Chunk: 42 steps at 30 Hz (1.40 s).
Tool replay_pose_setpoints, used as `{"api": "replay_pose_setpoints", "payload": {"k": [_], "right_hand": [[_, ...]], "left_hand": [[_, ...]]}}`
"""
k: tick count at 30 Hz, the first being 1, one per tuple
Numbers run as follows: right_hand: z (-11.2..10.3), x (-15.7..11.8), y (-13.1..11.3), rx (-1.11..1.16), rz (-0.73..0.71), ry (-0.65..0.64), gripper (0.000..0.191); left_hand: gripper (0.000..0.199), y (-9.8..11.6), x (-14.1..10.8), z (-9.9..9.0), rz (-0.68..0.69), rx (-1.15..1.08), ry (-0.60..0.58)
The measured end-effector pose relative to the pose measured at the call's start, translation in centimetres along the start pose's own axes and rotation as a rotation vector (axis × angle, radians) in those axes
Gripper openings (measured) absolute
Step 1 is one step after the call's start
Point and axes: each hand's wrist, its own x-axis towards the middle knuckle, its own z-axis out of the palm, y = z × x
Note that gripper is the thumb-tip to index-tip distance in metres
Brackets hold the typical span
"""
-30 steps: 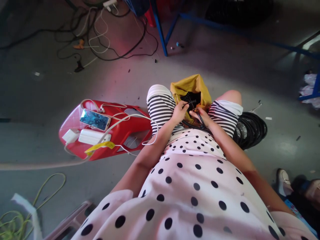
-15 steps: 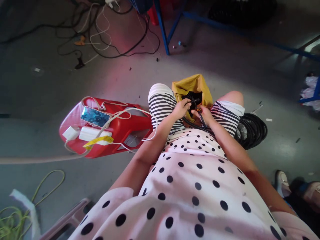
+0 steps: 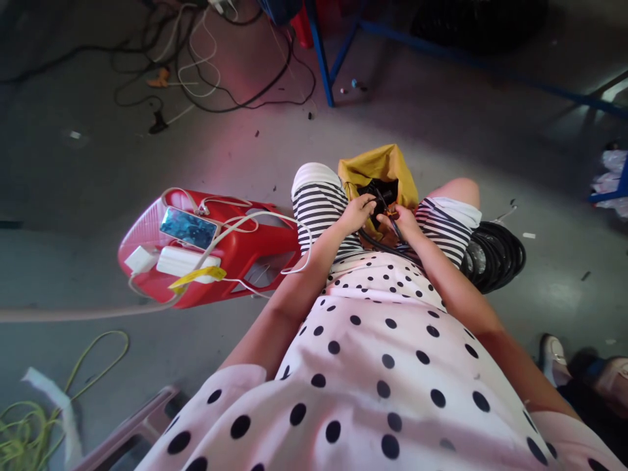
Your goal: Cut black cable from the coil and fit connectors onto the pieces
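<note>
Between my knees stands an open yellow bag (image 3: pixel 405 171) with dark items inside. Over its near side, my left hand (image 3: pixel 360 212) has its fingers pinched on a thin dark piece too small to name. Just to the right, my right hand (image 3: pixel 403 223) is closed around a black cable (image 3: pixel 395 230), close to a small orange part. The cable runs down toward my lap. My two hands are slightly apart, and some fingertips are hidden among the dark items.
A red stool (image 3: pixel 230 255) at the left bears a phone (image 3: pixel 189 227), white adapters and cables. Right of my knee lies a coil of black cable (image 3: pixel 507 256). Blue frame legs (image 3: pixel 321 59) stand ahead. Another person's foot (image 3: pixel 554 358) shows at lower right.
The fingers of my left hand have shifted slightly at the bag's opening, and the dark piece there has changed its angle. My right hand stays nearly in place.
</note>
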Motion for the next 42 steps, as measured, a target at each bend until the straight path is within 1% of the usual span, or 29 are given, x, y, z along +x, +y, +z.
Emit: {"api": "replay_pose_setpoints", "payload": {"k": [4, 7, 11, 15, 17, 19, 22, 24, 26, 29, 31, 33, 37, 42], "right_hand": [[0.2, 0.3, 0.2, 0.002, 0.035, -0.004, 0.078], [0.4, 0.7, 0.4, -0.014, 0.039, 0.05, 0.079], [0.3, 0.9, 1.2, 0.028, 0.039, 0.088, 0.085], [0.3, 0.9, 1.8, 0.207, 0.087, 0.102, 0.092], [0.3, 0.8, 1.9, 0.278, 0.106, 0.091, 0.094], [0.1, 0.5, 1.8, 0.32, 0.097, 0.071, 0.094], [-0.5, -0.3, 1.1, 0.365, 0.042, 0.042, 0.095], [-1.0, -1.0, 0.3, 0.376, 0.013, -0.004, 0.093], [-1.5, -1.9, -0.6, 0.354, 0.01, -0.072, 0.09], [-1.8, -3.2, -1.8, 0.284, 0.019, -0.148, 0.088], [-1.5, -3.8, -2.4, 0.262, 0.018, -0.175, 0.088], [-1.1, -4.3, -2.9, 0.253, 0.014, -0.185, 0.087], [-0.2, -4.4, -3.4, 0.202, 0.004, -0.178, 0.085], [0.1, -4.0, -3.6, 0.19, 0.016, -0.166, 0.084]], "left_hand": [[0.012, -0.1, 0.0, 0.2, -0.041, -0.027, -0.039], [0.008, -0.2, -0.1, 0.5, -0.089, -0.129, 0.003], [0.01, 0.0, -0.5, 1.3, -0.155, -0.299, 0.102], [0.018, 0.7, -2.0, 1.9, -0.296, -0.526, 0.306], [0.024, 1.2, -3.2, 1.7, -0.36, -0.61, 0.375], [0.025, 1.7, -4.5, 1.2, -0.363, -0.654, 0.357], [0.025, 2.6, -6.2, 0.5, -0.328, -0.698, 0.231], [0.026, 3.2, -6.8, 0.2, -0.304, -0.695, 0.187], [0.028, 3.8, -6.8, 0.3, -0.263, -0.655, 0.213], [0.027, 4.5, -6.3, 0.6, -0.154, -0.555, 0.243], [0.025, 4.6, -6.1, 0.7, -0.085, -0.494, 0.21], [0.024, 4.5, -5.9, 0.8, -0.044, -0.457, 0.17], [0.022, 4.0, -5.8, 0.8, -0.035, -0.417, 0.125], [0.023, 3.7, -5.7, 0.7, -0.05, -0.383, 0.115]]}}
